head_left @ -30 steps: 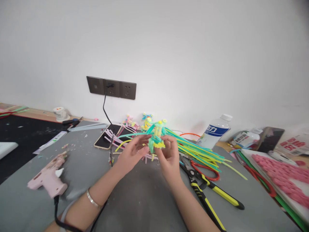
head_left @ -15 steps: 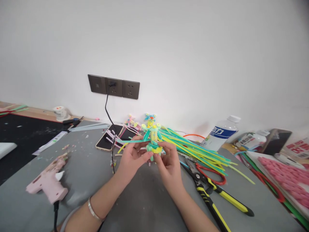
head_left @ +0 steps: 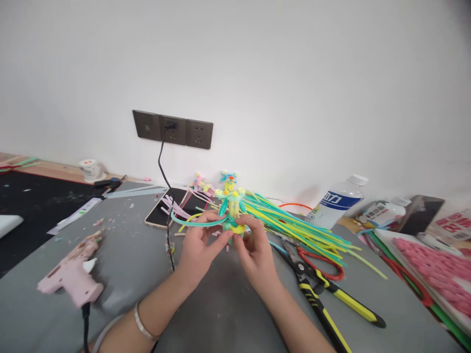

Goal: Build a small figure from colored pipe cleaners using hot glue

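Between my two hands, upright, is a small green-and-yellow pipe-cleaner figure with flower-like tips at its top. My left hand pinches its base from the left, thumb in front. On the right side, my right hand grips the same base with thumb and fingers. From the figure a loose teal pipe cleaner curves out leftward above my left fingers. Fingers cover part of the base. Behind stand a blue-and-yellow figure and a pink one.
A bundle of green and yellow pipe cleaners lies right, beside red-handled scissors and yellow-black pliers. Left are a pink glue gun, a phone and a black cable. A bottle stands back right.
The loose teal pipe cleaner, nearly straight before, now bows in a wider curve to the left. Both hands keep their hold on the figure, nearly in place.
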{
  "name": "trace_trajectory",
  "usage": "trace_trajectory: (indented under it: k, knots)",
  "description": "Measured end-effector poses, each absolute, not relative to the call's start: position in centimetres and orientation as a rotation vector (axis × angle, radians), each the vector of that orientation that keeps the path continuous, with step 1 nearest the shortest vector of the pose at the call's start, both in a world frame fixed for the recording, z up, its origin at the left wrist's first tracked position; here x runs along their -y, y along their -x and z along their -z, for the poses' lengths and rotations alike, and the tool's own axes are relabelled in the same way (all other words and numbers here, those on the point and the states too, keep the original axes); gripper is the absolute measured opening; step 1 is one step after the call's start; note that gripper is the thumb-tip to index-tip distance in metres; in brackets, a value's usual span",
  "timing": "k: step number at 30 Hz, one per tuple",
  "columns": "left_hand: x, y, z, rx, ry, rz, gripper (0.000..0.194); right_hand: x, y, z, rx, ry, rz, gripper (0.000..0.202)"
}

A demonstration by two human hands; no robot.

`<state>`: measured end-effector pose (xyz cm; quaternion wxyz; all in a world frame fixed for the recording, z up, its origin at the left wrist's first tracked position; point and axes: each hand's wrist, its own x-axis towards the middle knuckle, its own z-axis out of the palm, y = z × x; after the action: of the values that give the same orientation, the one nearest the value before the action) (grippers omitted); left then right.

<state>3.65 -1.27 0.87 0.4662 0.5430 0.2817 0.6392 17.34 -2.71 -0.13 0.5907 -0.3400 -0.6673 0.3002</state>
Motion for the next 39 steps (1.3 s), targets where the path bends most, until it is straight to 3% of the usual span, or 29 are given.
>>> trace_trajectory:
  k: [12,22,30,39]
  knots:
    - [1.6,-2.9,-0.9,-0.877,-1.863,-1.591,0.032,3.0,-17.6,-0.1,1.607,0.813,-0.677,0.023]
    - [2.0,-2.6,-1.5,-0.902,-1.757,-1.579,0.027,3.2,-17.2,0.3,1.528,0.716,-0.830,0.019]
    - [2.0,-3.3,-1.8,-0.811,-1.509,-1.579,0.027,2.8,-17.4,0.0,1.535,0.738,-0.742,0.022]
    - [1.9,-2.7,-1.7,-0.924,-1.445,-1.589,0.010,2.5,-17.5,-0.3,1.568,0.790,-0.713,0.020]
